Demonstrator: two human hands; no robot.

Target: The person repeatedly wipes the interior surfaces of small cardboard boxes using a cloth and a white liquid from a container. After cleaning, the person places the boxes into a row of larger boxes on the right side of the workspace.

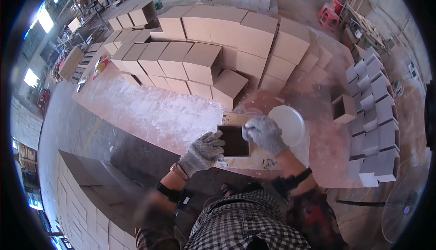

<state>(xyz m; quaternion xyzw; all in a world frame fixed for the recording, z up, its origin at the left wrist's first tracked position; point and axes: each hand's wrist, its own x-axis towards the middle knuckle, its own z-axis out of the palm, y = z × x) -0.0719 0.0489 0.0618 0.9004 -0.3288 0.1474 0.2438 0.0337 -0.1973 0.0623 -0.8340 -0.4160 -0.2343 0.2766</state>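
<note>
A small open box [233, 146] with a dark inside lies on a board [261, 161] at the near edge of the table, its opening facing up. My left hand [203, 152], in a grey knitted glove, grips the box's left side with bent fingers. My right hand [265, 134], gloved alike, is closed over the box's right rim. Whatever its fingertips pinch is hidden. Right beside that hand lies a round white dish [290, 122], partly covered by the glove.
Brown boxes [200, 61] stand stacked across the table's far side. White powder [168, 107] coats the left tabletop [102, 100]. One open brown box [344, 109] sits at the right, near rows of greyish-white boxes [386, 127]. A fan [404, 209] stands at lower right, more boxes [86, 200] lower left.
</note>
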